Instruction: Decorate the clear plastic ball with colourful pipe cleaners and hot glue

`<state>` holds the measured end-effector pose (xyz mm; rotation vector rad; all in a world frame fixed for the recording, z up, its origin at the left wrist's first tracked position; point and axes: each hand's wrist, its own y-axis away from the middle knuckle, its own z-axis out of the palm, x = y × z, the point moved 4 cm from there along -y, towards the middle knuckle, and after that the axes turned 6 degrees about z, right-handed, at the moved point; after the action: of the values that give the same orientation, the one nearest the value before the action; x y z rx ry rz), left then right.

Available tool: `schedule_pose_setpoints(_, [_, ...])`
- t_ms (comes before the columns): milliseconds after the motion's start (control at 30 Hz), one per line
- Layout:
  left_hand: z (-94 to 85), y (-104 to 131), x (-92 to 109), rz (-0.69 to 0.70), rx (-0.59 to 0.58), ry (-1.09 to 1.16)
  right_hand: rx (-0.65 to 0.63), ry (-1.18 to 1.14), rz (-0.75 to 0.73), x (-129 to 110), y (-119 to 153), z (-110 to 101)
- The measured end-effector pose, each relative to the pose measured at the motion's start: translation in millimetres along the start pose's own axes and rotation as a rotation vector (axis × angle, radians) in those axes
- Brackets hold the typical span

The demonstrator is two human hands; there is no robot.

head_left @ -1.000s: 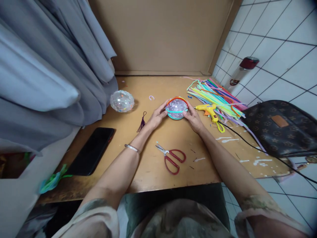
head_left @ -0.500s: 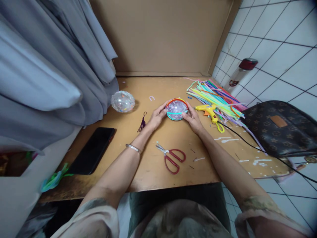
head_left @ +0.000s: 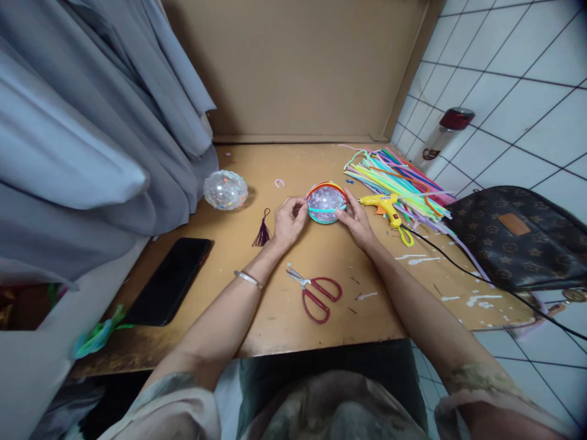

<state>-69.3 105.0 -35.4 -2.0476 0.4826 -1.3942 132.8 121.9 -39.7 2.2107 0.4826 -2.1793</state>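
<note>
A clear ball (head_left: 326, 198) stands on the table, with red and yellow strips curving over its top and a turquoise strip across its front. My right hand (head_left: 358, 221) grips it from the right, thumb on the turquoise strip. At the ball's left edge my left hand (head_left: 290, 221) is closed in a pinch; what lies between its fingertips is too small to make out. Just left of that hand lies a dark purple tassel (head_left: 262, 232). Red-handled scissors (head_left: 316, 294) rest nearer to me, blades partly apart.
Another clear ball (head_left: 225, 190) sits at the left, beyond a black phone (head_left: 169, 281). To the right are a yellow glue gun (head_left: 387, 206) with its cable, a heap of coloured pipe cleaners (head_left: 403, 183), a bottle (head_left: 440, 140) and a brown bag (head_left: 518, 238).
My left hand has drawn slightly off the ball's left side, and its fingers have curled into a pinch. The right hand still holds the ball. The view has shifted slightly.
</note>
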Motion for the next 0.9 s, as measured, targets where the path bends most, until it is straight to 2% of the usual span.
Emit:
schedule_pose_setpoints(567, [5.4, -1, -5, -0.165, -0.009, 0.178, -0.004, -0.015, -0.014, -7, 4, 2])
schedule_pose_setpoints(900, [11.0, -3, -11, -0.192, 0.02, 0.155, 0.016, -0.022, -0.012, -7, 5, 4])
